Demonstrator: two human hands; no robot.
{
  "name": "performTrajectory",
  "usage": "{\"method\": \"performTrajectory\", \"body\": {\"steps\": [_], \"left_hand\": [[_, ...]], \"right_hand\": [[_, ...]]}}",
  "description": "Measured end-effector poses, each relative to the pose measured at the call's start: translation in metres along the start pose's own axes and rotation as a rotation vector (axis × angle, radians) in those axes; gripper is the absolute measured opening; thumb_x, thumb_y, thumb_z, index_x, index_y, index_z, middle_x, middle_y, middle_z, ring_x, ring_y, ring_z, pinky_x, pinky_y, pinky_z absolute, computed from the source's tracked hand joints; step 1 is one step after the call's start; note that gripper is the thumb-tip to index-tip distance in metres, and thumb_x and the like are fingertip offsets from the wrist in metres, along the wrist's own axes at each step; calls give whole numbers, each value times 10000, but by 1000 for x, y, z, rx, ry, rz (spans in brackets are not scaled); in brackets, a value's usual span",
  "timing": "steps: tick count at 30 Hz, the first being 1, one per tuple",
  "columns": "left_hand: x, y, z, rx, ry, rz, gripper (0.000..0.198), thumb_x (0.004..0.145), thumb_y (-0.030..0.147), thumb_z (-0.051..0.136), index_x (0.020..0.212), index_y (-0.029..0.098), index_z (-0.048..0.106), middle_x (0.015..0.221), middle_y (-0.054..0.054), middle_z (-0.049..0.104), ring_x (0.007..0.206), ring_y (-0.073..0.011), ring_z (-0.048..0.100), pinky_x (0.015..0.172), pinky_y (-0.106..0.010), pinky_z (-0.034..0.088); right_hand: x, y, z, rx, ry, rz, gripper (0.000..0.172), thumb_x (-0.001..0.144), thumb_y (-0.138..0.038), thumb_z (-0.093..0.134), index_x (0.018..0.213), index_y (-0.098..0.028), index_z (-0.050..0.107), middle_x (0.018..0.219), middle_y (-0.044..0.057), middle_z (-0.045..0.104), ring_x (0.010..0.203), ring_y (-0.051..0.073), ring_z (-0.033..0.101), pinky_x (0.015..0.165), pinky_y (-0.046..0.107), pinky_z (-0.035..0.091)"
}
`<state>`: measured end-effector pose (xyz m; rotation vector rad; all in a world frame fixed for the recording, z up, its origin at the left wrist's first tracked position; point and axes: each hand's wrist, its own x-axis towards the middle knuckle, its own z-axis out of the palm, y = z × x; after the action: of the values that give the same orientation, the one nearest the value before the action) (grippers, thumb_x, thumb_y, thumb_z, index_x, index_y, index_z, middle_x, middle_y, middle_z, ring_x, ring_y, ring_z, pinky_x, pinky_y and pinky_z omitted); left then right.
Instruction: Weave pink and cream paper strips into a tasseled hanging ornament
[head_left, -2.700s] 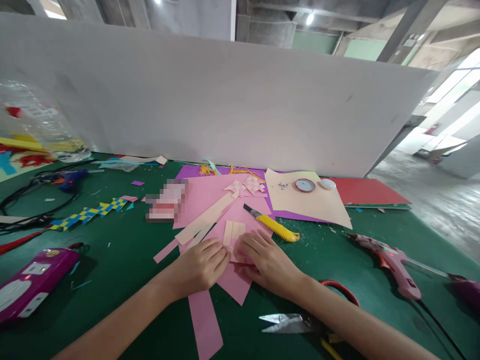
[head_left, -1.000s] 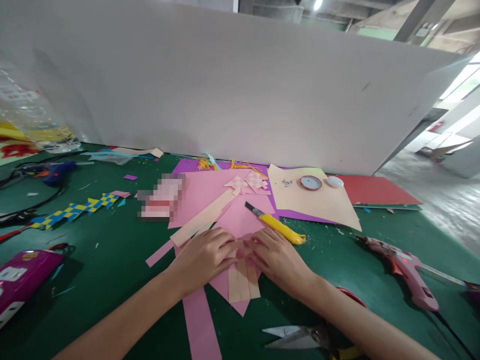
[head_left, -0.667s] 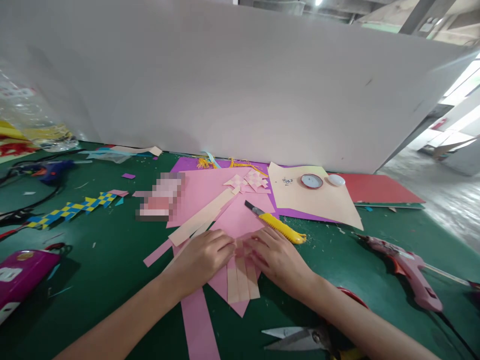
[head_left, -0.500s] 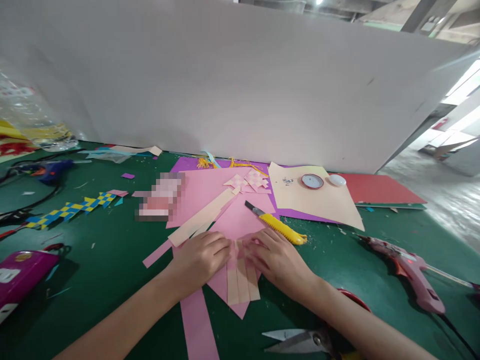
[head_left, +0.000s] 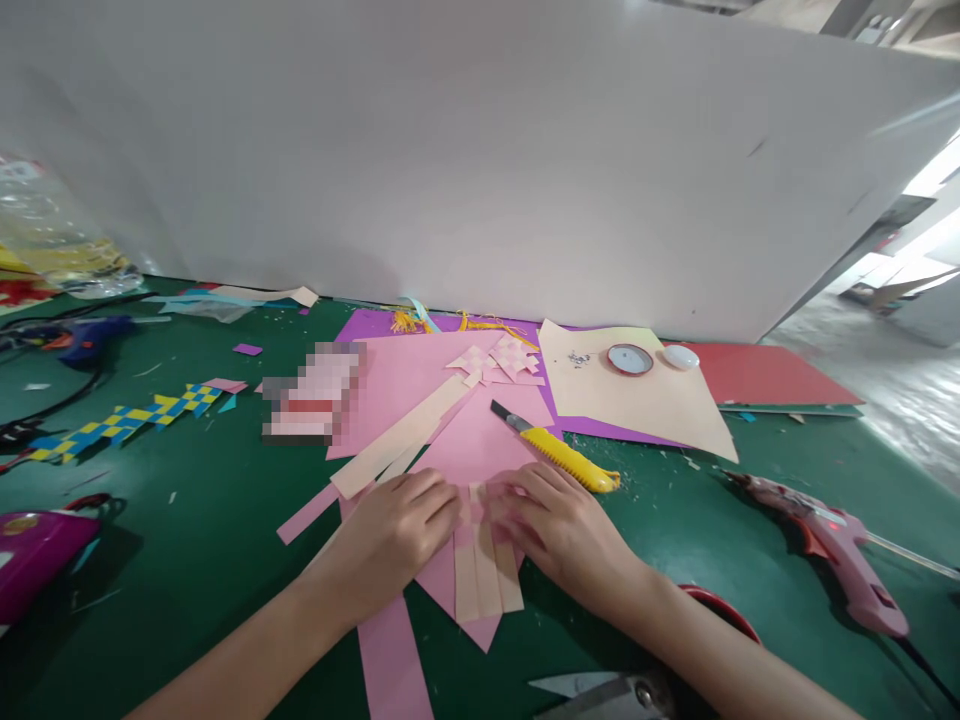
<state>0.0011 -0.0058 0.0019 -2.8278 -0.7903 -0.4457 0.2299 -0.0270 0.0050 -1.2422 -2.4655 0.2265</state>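
Note:
Cream paper strips [head_left: 486, 580] fan toward me in the middle, woven at their far end with narrow pink strips. My left hand [head_left: 405, 525] pinches the left side of this weave with curled fingers. On its right side, the bent fingers of my right hand [head_left: 559, 520] grip the strips; the fingertips are partly hidden. Beneath lies pink paper [head_left: 472, 430]. A yellow utility knife [head_left: 570, 458], blade out, rests just beyond my right hand. Loose cream strips [head_left: 397, 435] lie past my left hand, and a wide pink strip [head_left: 394, 660] runs below it.
Scissors [head_left: 607, 695] lie under my right forearm. A pink glue gun [head_left: 840, 550] is at right, with a blue one [head_left: 94, 340] far left. Small woven pieces [head_left: 514, 355] sit at the back. A cream sheet [head_left: 622, 405] carries a round lid [head_left: 630, 359]. A grey panel [head_left: 480, 170] stands behind.
The view has shifted slightly, with the scissors lower in the frame. Both hands stay at the woven strips with almost no movement.

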Motion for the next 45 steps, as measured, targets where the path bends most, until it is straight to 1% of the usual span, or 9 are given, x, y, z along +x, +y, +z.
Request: {"method": "performTrajectory", "body": {"steps": [5,9,14,21,25,29,32,37,45], "left_hand": [[7,6,-3,8,35,-65,246,894,53,428,954,139,651,906,-72,688,909,-215,611,711,-342,535],[6,8,-5,-87,13,-132,201,926,244,472,983,156,643,928,-76,682,904,-225,600,697,-340,512],[0,3,-3,-139,-46,-141,361,882,432,539,1092,147,611,986,-95,666,956,-250,580,734,-357,504],[1,2,-3,-160,-31,-135,318,892,391,537,1080,149,622,1040,-98,658,1023,-255,566,766,-365,514],[4,4,-7,-146,22,-54,310,916,302,513,1175,151,590,1128,-94,647,1086,-248,561,847,-386,513],[6,5,-4,-154,57,10,233,922,230,493,1085,148,638,1057,-82,685,1030,-228,605,856,-381,524],[6,6,-3,-147,57,10,221,920,234,499,1051,141,649,1041,-81,692,1007,-237,617,832,-386,536],[6,6,-4,-148,33,0,227,920,242,501,1067,145,645,1053,-80,687,1014,-244,609,843,-394,532],[6,6,-2,-147,26,7,225,922,239,494,1068,149,640,1062,-83,678,1028,-239,598,851,-391,521]], "right_hand": [[0,0,0,2,13,4,123,893,-186,515,952,-190,622,1009,56,619,941,199,548,852,394,491],[0,0,-2,40,-5,11,143,901,-216,513,1005,-196,609,1038,68,616,970,215,544,887,419,473],[-1,2,-5,68,-32,0,285,796,-283,671,1044,-181,577,1091,61,596,1014,222,517,937,431,453],[-2,5,-3,49,-37,-10,251,805,-211,642,1046,-184,576,1079,66,594,1014,230,513,931,442,453],[-1,4,-2,17,-36,-24,302,815,-218,632,1106,-169,569,1083,74,604,1030,229,523,959,441,448],[-1,4,-9,17,-37,-61,336,843,-272,609,1167,-198,559,1132,75,617,1082,228,537,990,451,442],[-4,7,-14,15,-28,-115,350,875,-309,568,1210,-210,552,1246,74,586,1237,230,457,1068,466,375],[-9,12,-14,-24,-68,-135,404,846,-386,599,1205,-201,586,1456,83,392,1391,279,224,1102,534,299],[-10,10,-9,-25,-77,-119,442,845,-398,598,1246,-217,569,1472,82,364,1393,281,221,1093,548,300]]}}
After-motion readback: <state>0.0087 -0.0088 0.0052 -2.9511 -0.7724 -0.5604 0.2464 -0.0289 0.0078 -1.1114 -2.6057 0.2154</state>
